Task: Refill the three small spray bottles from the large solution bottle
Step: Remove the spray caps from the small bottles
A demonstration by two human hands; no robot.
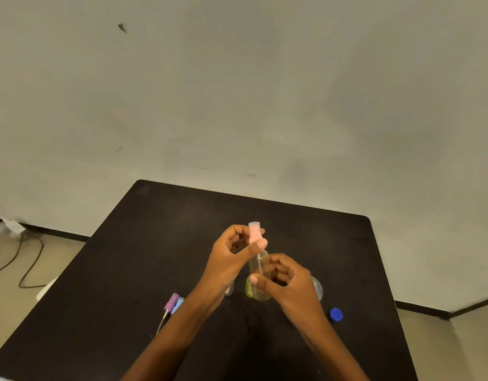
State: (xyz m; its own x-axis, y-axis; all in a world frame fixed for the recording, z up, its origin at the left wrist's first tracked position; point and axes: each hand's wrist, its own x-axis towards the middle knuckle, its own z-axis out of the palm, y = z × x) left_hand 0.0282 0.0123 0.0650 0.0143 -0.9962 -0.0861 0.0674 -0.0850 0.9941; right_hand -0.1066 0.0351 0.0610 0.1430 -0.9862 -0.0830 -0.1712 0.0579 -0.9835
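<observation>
My right hand (285, 279) grips a small clear spray bottle (258, 266) with yellowish liquid low inside it, held above the black table (182, 243). My left hand (234, 250) pinches the pink spray head (254, 232) at the bottle's neck; its dip tube reaches down into the bottle. A second small bottle with yellow liquid (248, 289) stands just behind. Another small clear bottle (229, 290) peeks out beside my left wrist. A clear rounded bottle (317, 287), only partly visible, stands behind my right hand.
A purple spray head (170, 301) and a blue spray head (178, 304) lie on the table to the left, a white dip tube trailing toward me. A blue screw cap (336, 314) lies at the right. Cables run across the floor at far left.
</observation>
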